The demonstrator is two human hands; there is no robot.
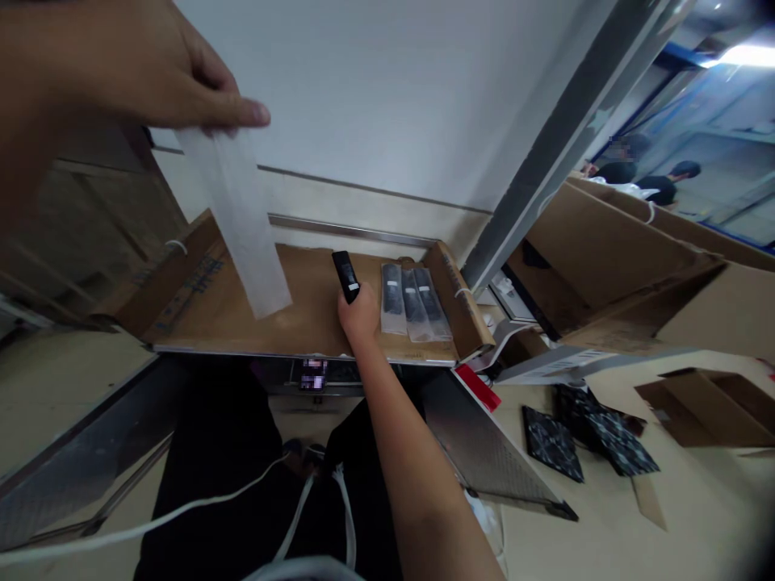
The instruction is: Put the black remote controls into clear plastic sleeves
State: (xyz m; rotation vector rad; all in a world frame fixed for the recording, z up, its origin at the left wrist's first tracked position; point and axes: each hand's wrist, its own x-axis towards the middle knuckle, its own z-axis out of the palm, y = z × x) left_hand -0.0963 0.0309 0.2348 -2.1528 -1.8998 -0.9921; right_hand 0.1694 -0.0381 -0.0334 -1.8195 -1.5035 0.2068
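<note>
High at the left, my left hand [203, 89] pinches the top of a long translucent plastic sleeve [251, 234] between thumb and fingers. The sleeve hangs down flat over the cardboard-lined work surface [315, 282]. My right hand [359, 316] is wrapped round the lower part of a slim black remote control [345, 273], which carries a small white label and points away from me. Just right of that hand, several similar dark items in translucent sleeves [416, 303] lie side by side on the cardboard.
Cardboard side walls [457, 298] border the work surface, with a white panel [375, 97] behind it. A grey post [545, 153] and a large open carton [630, 250] stand at the right. Black patterned pieces [596, 432] and a smaller box [714, 407] lie on the floor. People sit far right.
</note>
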